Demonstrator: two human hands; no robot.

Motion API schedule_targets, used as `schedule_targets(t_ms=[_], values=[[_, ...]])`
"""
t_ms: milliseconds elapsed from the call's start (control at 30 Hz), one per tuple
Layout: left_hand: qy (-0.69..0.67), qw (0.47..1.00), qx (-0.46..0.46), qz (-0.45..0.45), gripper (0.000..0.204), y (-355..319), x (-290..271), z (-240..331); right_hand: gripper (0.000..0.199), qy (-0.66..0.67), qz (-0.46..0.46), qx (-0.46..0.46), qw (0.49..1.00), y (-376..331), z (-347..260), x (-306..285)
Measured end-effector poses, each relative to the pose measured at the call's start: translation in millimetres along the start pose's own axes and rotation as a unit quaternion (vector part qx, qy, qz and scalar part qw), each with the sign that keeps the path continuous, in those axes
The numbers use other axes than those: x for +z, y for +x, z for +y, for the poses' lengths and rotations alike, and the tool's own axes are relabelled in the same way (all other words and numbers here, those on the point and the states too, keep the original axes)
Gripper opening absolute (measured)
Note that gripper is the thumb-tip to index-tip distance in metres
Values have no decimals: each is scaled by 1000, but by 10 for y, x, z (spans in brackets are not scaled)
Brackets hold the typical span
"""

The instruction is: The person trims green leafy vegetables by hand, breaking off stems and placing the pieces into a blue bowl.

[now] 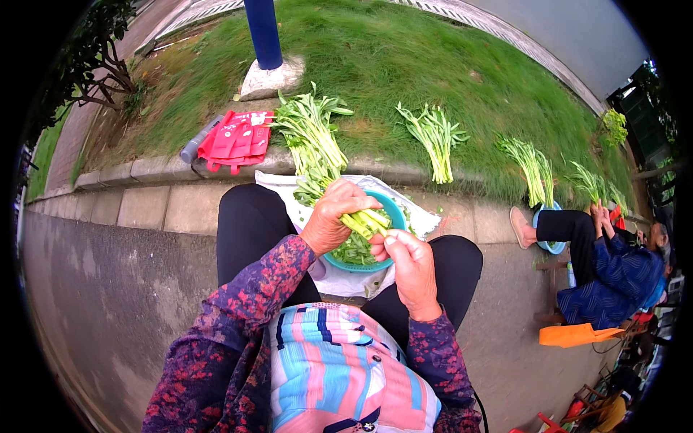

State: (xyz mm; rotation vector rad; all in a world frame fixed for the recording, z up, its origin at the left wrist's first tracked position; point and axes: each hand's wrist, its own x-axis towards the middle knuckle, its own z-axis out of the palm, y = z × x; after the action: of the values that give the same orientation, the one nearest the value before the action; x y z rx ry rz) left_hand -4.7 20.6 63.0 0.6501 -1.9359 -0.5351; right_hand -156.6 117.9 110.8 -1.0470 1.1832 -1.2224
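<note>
My left hand is wrapped round a bunch of leafy green stalks, their pale ends pointing right. My right hand pinches at the end of one stalk, thumb and fingertips together. Below both hands, between my knees, sits a teal plastic basin holding loose green leaves. A white sack is spread under the basin. Just beyond my left hand, a larger pile of leafy stalks lies across the kerb and grass.
More bundles of greens lie along the kerb to the right. A red bag and a grey bottle rest at the left, near a blue post. Another person sits at the right, by a blue basin.
</note>
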Motion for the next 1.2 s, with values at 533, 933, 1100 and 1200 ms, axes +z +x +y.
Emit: schedule_targets(t_ms=[533,933,1100,1200], values=[[-10,995,85,-46,24,40,-120,19,23,78,-105,74,989,-8,90,-132],[-344,861,-371,44,30,-24,-162,-28,17,-490,-47,75,867,60,140,-469],[-450,795,-404,50,45,6,-228,-107,24,-383,69,-141,910,122,470,-641],[-478,768,-426,30,46,39,-242,-217,20,-399,47,-54,914,212,423,-650]])
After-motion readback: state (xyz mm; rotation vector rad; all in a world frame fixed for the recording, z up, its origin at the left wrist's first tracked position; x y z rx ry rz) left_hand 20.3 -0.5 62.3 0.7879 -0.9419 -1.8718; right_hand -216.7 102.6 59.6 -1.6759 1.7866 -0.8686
